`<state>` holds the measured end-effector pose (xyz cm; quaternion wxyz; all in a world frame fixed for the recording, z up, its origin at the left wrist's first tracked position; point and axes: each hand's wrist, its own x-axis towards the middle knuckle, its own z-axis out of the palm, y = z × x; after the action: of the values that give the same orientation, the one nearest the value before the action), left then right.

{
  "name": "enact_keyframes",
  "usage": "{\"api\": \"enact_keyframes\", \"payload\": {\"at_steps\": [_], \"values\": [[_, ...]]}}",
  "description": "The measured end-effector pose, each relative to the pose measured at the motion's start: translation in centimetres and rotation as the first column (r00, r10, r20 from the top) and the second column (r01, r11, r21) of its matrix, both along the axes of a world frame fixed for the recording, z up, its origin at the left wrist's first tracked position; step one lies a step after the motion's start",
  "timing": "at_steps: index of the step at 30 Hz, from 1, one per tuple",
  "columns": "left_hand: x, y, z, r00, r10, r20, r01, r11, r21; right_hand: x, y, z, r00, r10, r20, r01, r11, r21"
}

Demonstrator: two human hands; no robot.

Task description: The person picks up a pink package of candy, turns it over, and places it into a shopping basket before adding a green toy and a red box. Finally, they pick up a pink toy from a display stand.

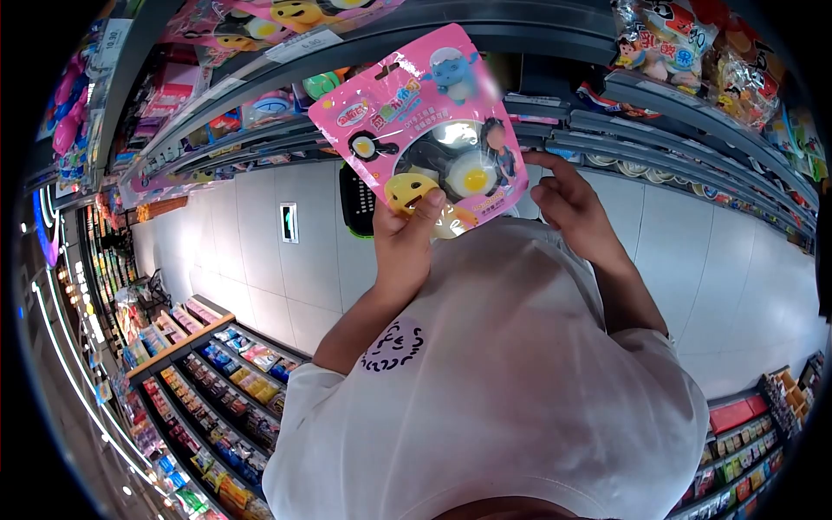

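In the head view, a pink candy packet (381, 130) is held up tilted before the shelves. Its clear window shows a fried egg shape with a yellow yolk. My left hand (411, 232) grips the packet's lower left corner, thumb on the front and the other fingers hidden behind. My right hand (574, 208) is beside the packet's right edge, index finger stretched out with its tip right at the edge. The other fingers of that hand are loosely curled, thumb apart from the index finger.
Ahead, shelves (641, 156) carry several bagged sweets (667, 48) and a price tag (303, 46). A black basket (356, 201) with a green edge shows below the packet. Tiled floor (251, 217) surrounds me. Behind me on the left stands a snack rack (217, 399).
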<state>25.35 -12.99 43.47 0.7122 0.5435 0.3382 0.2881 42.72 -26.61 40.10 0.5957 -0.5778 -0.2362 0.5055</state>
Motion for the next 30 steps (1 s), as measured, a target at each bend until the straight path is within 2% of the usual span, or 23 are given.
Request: {"api": "enact_keyframes", "payload": {"at_steps": [2,4,5,7,13,19,22,26,30], "values": [[0.0,0.0,0.0,1.000,-0.009,-0.005,0.009,1.000,0.005,-0.2,0.1,0.1,1.000,0.016,0.000,-0.016,1.000,0.006],[0.1,0.0,0.1,0.996,-0.059,-0.060,0.058,0.998,-0.018,-0.6,0.5,0.8,0.992,0.005,-0.129,-0.001,0.999,0.038],[0.2,-0.1,0.2,0.997,-0.057,-0.059,0.056,0.998,-0.018,-0.4,0.5,0.9,0.992,0.007,-0.128,-0.003,0.999,0.038],[0.4,-0.3,0.2,0.993,-0.082,-0.085,0.081,0.997,-0.016,-0.1,0.5,0.9,0.984,0.125,-0.123,-0.116,0.990,0.079],[0.2,-0.2,0.2,0.994,-0.097,-0.058,0.093,0.994,-0.064,0.4,0.2,0.3,0.980,0.186,-0.074,-0.185,0.982,0.027],[0.1,-0.2,0.2,0.992,-0.116,-0.041,0.114,0.992,-0.051,0.2,0.5,-0.3,0.982,0.175,-0.073,-0.168,0.981,0.096],[0.1,-0.2,0.3,0.990,-0.131,-0.043,0.129,0.991,-0.041,0.5,0.5,0.8,0.976,0.203,-0.084,-0.201,0.979,0.030],[-0.1,-0.3,0.5,0.981,-0.152,-0.122,0.149,0.988,-0.032,0.0,0.5,-0.5,0.982,0.172,-0.077,-0.166,0.983,0.078],[-0.3,-0.3,0.0,0.981,-0.167,-0.101,0.169,0.985,0.016,-0.1,0.4,-1.0,0.983,0.168,-0.073,-0.165,0.985,0.046]]}}
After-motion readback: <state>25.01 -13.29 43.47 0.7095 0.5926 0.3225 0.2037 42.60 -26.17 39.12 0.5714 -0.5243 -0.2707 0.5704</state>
